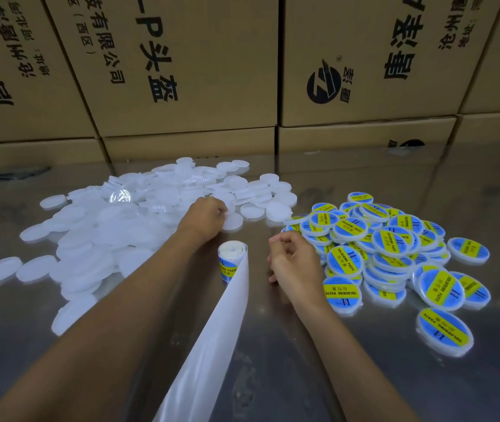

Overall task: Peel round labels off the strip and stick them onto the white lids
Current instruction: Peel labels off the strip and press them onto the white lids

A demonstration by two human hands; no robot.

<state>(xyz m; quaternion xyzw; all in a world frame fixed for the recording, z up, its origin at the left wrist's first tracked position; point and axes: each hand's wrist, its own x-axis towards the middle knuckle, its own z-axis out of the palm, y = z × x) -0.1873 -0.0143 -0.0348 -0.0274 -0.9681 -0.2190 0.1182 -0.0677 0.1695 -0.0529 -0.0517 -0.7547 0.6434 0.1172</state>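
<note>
A heap of plain white lids (126,220) spreads over the left and middle of the shiny table. My left hand (204,217) reaches into its right edge, fingers curled on a white lid (232,221). A small roll of blue-and-yellow round labels (231,261) stands upright between my hands, and its empty white backing strip (212,342) trails toward me. My right hand (292,260) hovers just right of the roll with fingers loosely curled and nothing visible in it. Labelled lids (395,254) are piled at the right.
Stacked brown cardboard boxes (242,71) with black printing wall off the far side of the steel table (273,376). A few stray labelled lids (445,332) lie near the right front.
</note>
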